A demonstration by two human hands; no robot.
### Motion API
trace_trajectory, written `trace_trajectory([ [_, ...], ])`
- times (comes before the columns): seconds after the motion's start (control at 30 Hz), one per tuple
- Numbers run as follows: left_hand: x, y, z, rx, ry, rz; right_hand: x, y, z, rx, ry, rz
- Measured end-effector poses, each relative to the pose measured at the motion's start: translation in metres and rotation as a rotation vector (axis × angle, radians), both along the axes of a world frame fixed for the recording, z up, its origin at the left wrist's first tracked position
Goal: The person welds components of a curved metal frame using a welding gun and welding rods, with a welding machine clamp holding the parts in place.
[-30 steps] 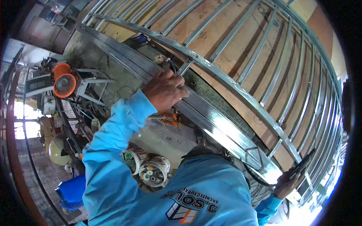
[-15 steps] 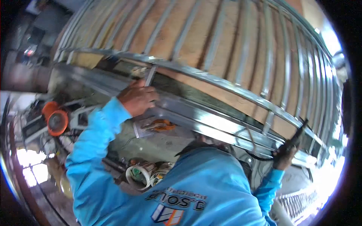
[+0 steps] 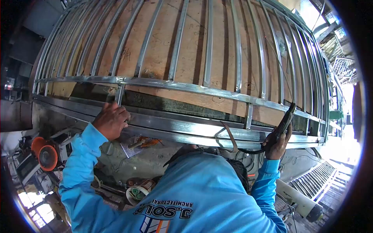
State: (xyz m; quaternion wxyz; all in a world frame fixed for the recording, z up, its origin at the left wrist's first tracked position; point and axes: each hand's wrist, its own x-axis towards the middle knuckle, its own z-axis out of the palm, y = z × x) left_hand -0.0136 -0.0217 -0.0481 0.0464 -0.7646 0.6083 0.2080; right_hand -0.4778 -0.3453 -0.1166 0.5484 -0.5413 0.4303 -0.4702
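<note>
My left hand [image 3: 112,121] is closed over the lower metal rail, its fingers curled at the foot of a short upright [image 3: 120,94]. In my right hand [image 3: 276,144] is a black welding electrode holder [image 3: 285,121], tilted up and to the right. A thin rod [image 3: 280,62] runs from its tip up across the bars, and a dark cable hangs below the hand. Between and beyond both hands lies a shiny metal grille [image 3: 210,46] of parallel square bars. The lower rails [image 3: 182,127] run along its near side.
Wooden boards [image 3: 194,31] with pencil marks lie under the grille. A brown strap [image 3: 230,136] hangs over the rails. On the floor are an orange round object [image 3: 47,157], a bucket [image 3: 136,193] and orange-handled items [image 3: 149,143]. Another slatted metal panel [image 3: 314,179] lies at right.
The view has turned and steadied, so the grille now appears more level. My left hand stays by the short upright, and my right hand still grips the electrode holder.
</note>
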Motion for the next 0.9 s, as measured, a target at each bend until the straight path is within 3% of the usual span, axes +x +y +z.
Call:
trace_trajectory([
  [0.2,-0.003,0.004,-0.001,0.004,-0.018,0.043,0.002,0.002,-0.004,0.017,0.016,-0.064],
  [0.37,-0.017,0.015,-0.005,-0.212,-0.188,-0.003,-0.010,-0.011,-0.019,0.006,0.353,-0.225],
  [0.43,-0.028,0.015,0.016,-0.222,-0.226,0.072,-0.015,-0.017,-0.027,0.069,0.217,-0.176],
  [0.67,-0.045,0.063,0.039,-0.511,-0.483,0.649,0.003,-0.010,-0.008,0.054,0.172,-0.101],
  [0.77,-0.070,0.078,-0.005,-0.637,-0.328,0.944,0.010,-0.004,-0.008,0.015,0.168,-0.126],
  [0.9,-0.102,0.066,-0.051,-0.698,-0.171,1.103,-0.008,-0.009,-0.018,0.020,0.183,-0.116],
])
